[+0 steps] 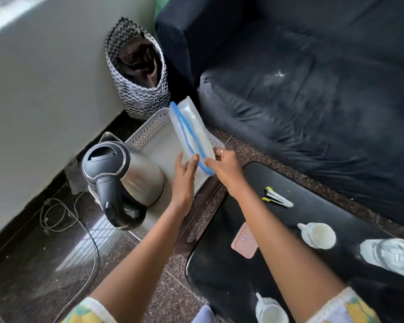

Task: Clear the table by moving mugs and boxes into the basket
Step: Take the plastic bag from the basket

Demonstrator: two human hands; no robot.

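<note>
Your right hand (224, 166) pinches the near end of a clear plastic box (191, 134) with a blue-edged lid, fingers curled round its corner, thumb on the near face. Your left hand (184, 178) is at nine o'clock of it, fingers pressed together and laid flat against the box's lower side, thumb touching the blue rim. You hold the box tilted on edge, its far end pointing to eleven o'clock, over the white perforated basket (147, 129) on the floor. No box or mug shows inside the part of the basket you can see.

At eight o'clock of the basket stands a steel kettle (124, 178) with a black lid and handle, touching the basket's near wall. At twelve o'clock of the basket stands a zigzag-patterned bag (138, 94).

On the black table (219, 264) at five o'clock of your hands, one white mug (317, 235) sits near the far side and a second white mug (271, 311) sits at the near edge. Between them lies a pink phone (244, 241), partly under your right forearm.
</note>
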